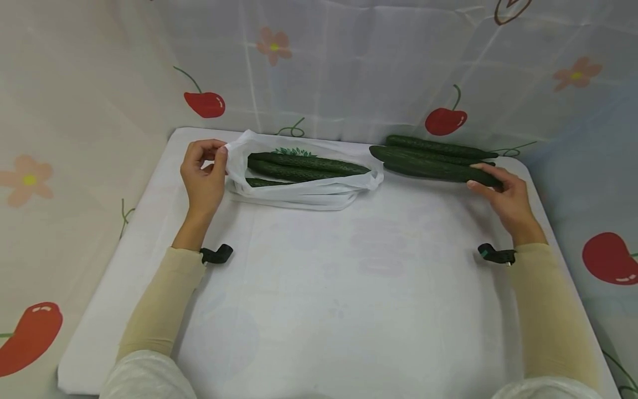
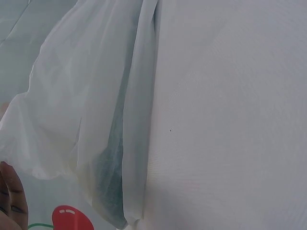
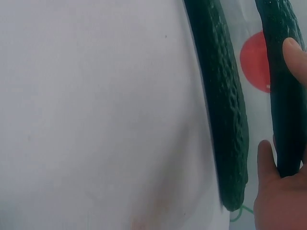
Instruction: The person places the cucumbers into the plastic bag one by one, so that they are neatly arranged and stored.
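At the back left, my left hand [image 1: 204, 172] pinches the left edge of a white plastic bag [image 1: 319, 200] between thumb and fingers. The bag lies on its side with its mouth held apart, and several dark green cucumbers [image 1: 309, 164] show inside. In the left wrist view the bag [image 2: 81, 72] covers most of what it holds. At the back right, my right hand [image 1: 513, 202] grips the right end of a cucumber [image 1: 438, 172]. Two more cucumbers [image 1: 441, 146] lie just behind it. The right wrist view shows the held cucumber [image 3: 286, 110] apart from another cucumber [image 3: 223, 110].
A white-covered table [image 1: 339, 305] spreads in front of both arms. Behind it hangs a pale curtain [image 1: 349, 72] printed with cherries and flowers, close to the back edge. Small black devices [image 1: 217, 254] sit on both wrists.
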The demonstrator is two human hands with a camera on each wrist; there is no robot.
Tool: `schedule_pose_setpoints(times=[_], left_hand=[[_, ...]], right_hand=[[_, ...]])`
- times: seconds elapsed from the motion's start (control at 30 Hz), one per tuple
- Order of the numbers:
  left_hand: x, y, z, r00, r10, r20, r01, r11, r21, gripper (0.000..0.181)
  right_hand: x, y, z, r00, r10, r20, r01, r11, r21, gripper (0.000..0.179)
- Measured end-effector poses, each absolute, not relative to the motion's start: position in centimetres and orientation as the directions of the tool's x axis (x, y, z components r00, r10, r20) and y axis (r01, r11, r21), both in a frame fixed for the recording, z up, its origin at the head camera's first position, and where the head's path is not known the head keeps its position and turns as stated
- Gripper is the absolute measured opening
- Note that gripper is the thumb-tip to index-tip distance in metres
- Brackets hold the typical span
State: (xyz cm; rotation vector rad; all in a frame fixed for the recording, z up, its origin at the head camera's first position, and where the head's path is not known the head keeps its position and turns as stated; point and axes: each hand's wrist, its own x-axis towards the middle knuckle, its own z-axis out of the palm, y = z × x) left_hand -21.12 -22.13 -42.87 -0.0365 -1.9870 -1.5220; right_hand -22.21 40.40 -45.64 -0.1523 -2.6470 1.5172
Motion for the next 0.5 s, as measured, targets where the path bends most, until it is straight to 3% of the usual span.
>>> schedule_pose_setpoints(times=[0.5], left_hand=[[-22.2, -22.8, -44.2, -0.801, -0.344, 0.490, 0.375, 0.350, 0.859, 0.023]], right_hand=[[-23.5, 36.5, -45.5, -0.994, 0.070, 0.086, -0.039, 0.505, -0.862, 0.048]])
